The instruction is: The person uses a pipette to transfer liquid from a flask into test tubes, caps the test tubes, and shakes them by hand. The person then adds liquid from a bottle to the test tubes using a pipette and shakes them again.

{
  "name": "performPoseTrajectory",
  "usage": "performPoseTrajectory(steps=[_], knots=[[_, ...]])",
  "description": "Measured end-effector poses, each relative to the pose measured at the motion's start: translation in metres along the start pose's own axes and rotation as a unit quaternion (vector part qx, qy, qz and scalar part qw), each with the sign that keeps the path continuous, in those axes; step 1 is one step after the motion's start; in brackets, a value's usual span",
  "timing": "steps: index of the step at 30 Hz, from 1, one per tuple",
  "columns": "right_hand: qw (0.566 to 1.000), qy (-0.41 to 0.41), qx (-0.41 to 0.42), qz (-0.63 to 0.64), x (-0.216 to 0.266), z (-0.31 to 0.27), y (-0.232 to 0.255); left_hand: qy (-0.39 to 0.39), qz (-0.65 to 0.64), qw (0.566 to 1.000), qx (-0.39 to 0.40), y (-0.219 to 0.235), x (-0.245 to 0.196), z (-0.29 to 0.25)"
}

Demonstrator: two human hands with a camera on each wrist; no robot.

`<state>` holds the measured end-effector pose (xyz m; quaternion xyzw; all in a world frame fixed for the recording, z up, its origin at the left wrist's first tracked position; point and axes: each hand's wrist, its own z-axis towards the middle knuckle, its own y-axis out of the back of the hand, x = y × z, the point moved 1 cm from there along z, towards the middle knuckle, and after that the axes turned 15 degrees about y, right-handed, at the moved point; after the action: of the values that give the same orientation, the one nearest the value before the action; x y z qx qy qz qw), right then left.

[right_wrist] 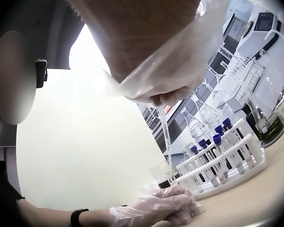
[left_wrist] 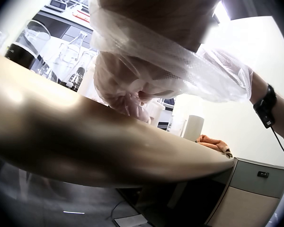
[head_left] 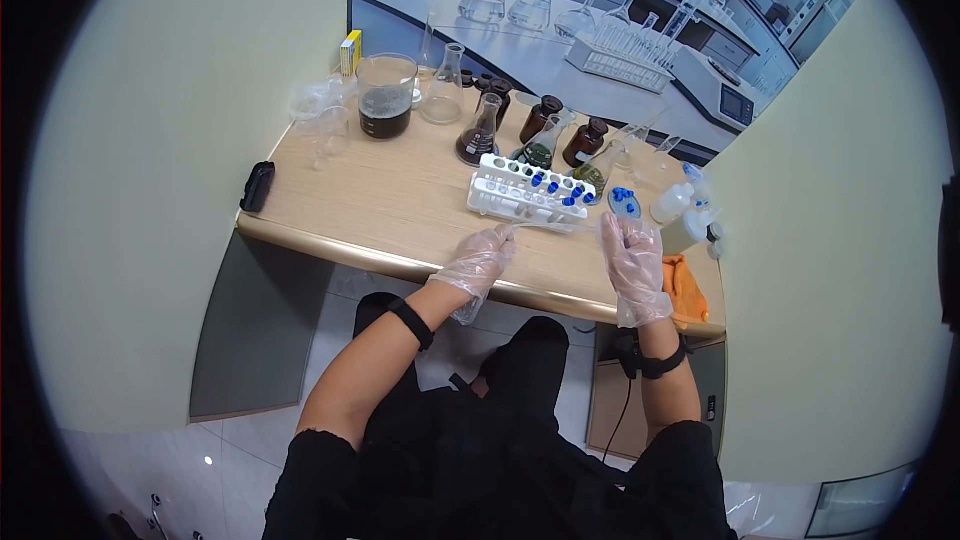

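Observation:
Both hands wear clear plastic gloves and are held over the front of the table. My right hand [head_left: 634, 262] grips one end of a slender clear tube [right_wrist: 166, 135], which looks like a dropper. The tube runs across to my left hand [head_left: 478, 260], whose fingertips pinch its other end. Just behind the tube stands a white test tube rack [head_left: 482, 202]. Several test tubes with blue caps [right_wrist: 217, 139] sit in it, some with a little pinkish content at the bottom. In the left wrist view the glove and wrist hide the left fingertips.
Behind the rack stand conical flasks [head_left: 477, 145] with dark liquids and brown bottles [head_left: 584, 143]. A beaker [head_left: 386, 110] of dark liquid is at back left. Loose blue caps lie in a dish [head_left: 625, 204]; white bottles [head_left: 672, 203] and an orange cloth [head_left: 686, 292] are at right.

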<state>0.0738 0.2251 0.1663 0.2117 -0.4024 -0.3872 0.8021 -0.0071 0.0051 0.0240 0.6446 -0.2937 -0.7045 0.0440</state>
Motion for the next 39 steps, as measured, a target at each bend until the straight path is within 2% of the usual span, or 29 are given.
performPoseTrajectory(steps=[4, 6, 16, 18, 22, 24, 25, 27, 28, 30, 32, 33, 34, 35, 37, 38, 39], knots=[[0.999, -0.033, 0.013, 0.012, 0.012, 0.003, 0.005, 0.001, 0.002, 1.0, -0.002, -0.002, 0.002, 0.002], [1.0, 0.009, 0.02, 0.002, 0.009, 0.002, 0.006, 0.008, 0.0, 1.0, 0.009, -0.001, 0.002, 0.002], [0.999, 0.039, 0.007, 0.006, 0.012, 0.003, 0.002, -0.007, 0.016, 1.0, -0.009, -0.003, 0.005, 0.003], [0.998, 0.053, 0.032, -0.002, 0.01, 0.004, 0.003, 0.009, 0.038, 0.999, 0.001, -0.004, 0.008, 0.006], [0.998, 0.032, 0.039, -0.026, 0.021, 0.011, 0.008, -0.004, 0.029, 1.0, -0.006, -0.003, 0.007, 0.004], [0.999, 0.009, 0.029, -0.022, 0.027, 0.017, 0.01, 0.014, -0.006, 1.0, 0.007, -0.001, 0.002, 0.002], [0.999, 0.009, 0.031, -0.022, 0.017, 0.018, 0.011, 0.015, -0.006, 1.0, 0.007, -0.003, 0.005, 0.003], [0.968, 0.139, 0.009, -0.207, -0.008, 0.023, 0.017, -0.007, -0.023, 1.0, 0.003, -0.008, 0.013, 0.006], [0.99, 0.031, 0.038, -0.135, 0.015, 0.037, 0.03, -0.006, -0.024, 1.0, 0.003, -0.007, 0.012, 0.005], [0.992, 0.014, 0.024, -0.126, 0.014, 0.06, 0.045, 0.004, -0.009, 1.0, 0.005, -0.002, 0.006, 0.003], [0.993, -0.001, 0.01, -0.117, -0.007, 0.086, 0.055, -0.004, -0.005, 1.0, -0.001, -0.006, 0.011, 0.006], [0.93, 0.19, -0.018, -0.314, -0.021, 0.099, 0.058, -0.012, 0.0, 1.0, -0.006, -0.007, 0.014, 0.006], [0.792, 0.367, -0.045, -0.486, -0.032, 0.111, 0.056, -0.011, -0.001, 1.0, -0.006, -0.008, 0.015, 0.006], [0.792, 0.368, -0.044, -0.485, -0.046, 0.127, 0.051, -0.022, 0.006, 1.0, -0.008, -0.008, 0.016, 0.006], [0.831, 0.349, -0.032, -0.432, -0.067, 0.161, 0.038, -0.031, 0.014, 0.999, -0.012, -0.008, 0.018, 0.007], [0.832, 0.35, -0.031, -0.43, -0.064, 0.176, 0.03, -0.028, 0.011, 0.999, -0.011, -0.008, 0.018, 0.007], [0.902, 0.235, -0.006, -0.361, -0.063, 0.192, 0.021, -0.026, 0.007, 1.0, -0.01, -0.009, 0.018, 0.007]])
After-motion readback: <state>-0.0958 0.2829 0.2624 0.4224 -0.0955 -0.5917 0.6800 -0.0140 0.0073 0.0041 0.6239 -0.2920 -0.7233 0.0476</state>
